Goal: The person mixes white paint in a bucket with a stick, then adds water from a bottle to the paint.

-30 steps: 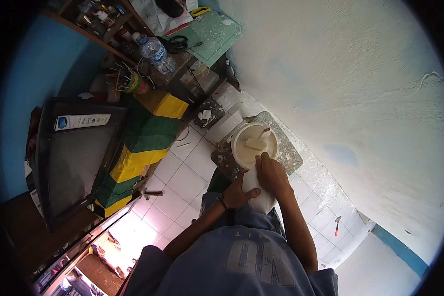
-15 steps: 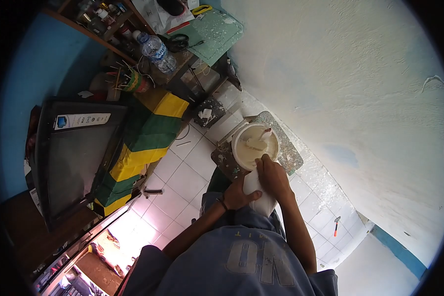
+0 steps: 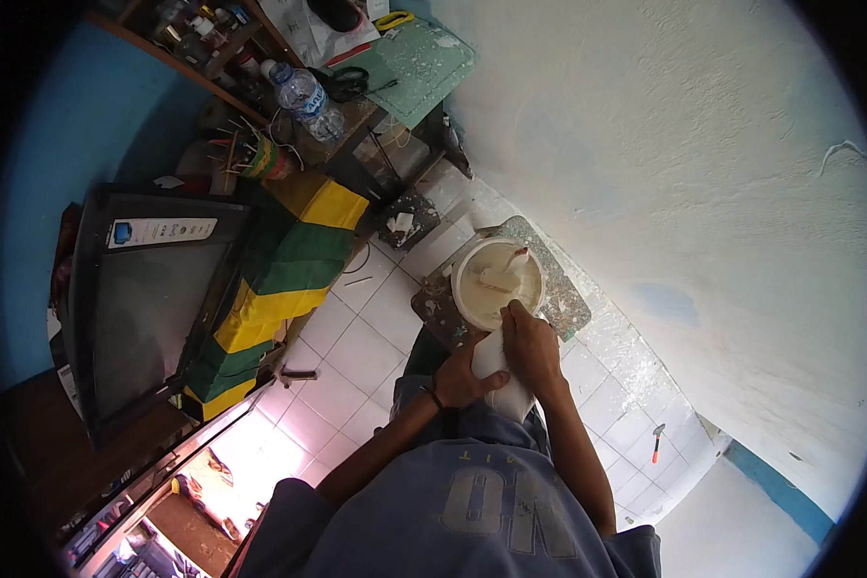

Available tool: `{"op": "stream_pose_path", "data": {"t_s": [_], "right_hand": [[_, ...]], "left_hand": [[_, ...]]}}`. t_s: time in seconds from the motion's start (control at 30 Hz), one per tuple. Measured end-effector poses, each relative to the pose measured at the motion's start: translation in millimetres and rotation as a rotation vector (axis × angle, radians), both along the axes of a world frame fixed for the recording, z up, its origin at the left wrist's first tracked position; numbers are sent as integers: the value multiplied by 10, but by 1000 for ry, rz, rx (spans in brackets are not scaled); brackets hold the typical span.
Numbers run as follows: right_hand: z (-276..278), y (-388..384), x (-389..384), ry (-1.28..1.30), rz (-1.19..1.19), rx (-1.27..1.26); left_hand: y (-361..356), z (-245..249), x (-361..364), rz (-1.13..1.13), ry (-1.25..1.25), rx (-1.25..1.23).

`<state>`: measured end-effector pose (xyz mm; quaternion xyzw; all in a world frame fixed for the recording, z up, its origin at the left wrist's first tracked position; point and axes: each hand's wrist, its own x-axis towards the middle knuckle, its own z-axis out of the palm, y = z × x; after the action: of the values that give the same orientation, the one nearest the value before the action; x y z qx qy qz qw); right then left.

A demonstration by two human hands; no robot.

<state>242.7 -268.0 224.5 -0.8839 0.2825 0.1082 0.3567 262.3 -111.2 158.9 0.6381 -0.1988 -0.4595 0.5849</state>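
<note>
The right hand (image 3: 532, 347) has its grip closed around the top of a white bag (image 3: 492, 360), just beside the near rim of the bucket (image 3: 464, 294). The left hand (image 3: 462, 380) clasps the bag's side. The bucket stands on a speckled board (image 3: 570, 306) on the tiled floor (image 3: 356, 349).

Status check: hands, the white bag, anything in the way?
Left hand and right hand both shut on white bag. Bag held at near rim of white bucket, stick inside. Nothing seen between bag and bucket.
</note>
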Motion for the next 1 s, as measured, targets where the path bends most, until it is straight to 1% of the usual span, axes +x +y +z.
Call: {"op": "stream_pose_path", "data": {"t_s": [0.2, 0.37, 0.47, 0.57, 0.63, 0.7, 0.8, 0.9, 1.0], "right_hand": [[-27, 11, -37, 47, -15, -40], [1, -5, -19, 112, -46, -59], [-13, 14, 0, 119, -71, -66], [-28, 18, 21, 93, -82, -62], [-41, 27, 31, 71, -94, -76], [-56, 42, 46, 47, -112, -110], [-48, 10, 62, 42, -74, -103], [12, 11, 79, 101, -79, -107], [36, -7, 82, 94, -65, -129]], "left_hand": [[7, 69, 45, -46, 70, -16], [21, 14, 71, -89, 130, -41], [41, -41, 68, -92, 216, -2], [39, 91, 135, -122, 186, 60], [48, 96, 141, -123, 227, 60], [57, 76, 149, -129, 254, 58], [73, -1, 165, -151, 266, 46], [92, -33, 160, -172, 259, 38], [85, -42, 164, -182, 271, 40]]}}
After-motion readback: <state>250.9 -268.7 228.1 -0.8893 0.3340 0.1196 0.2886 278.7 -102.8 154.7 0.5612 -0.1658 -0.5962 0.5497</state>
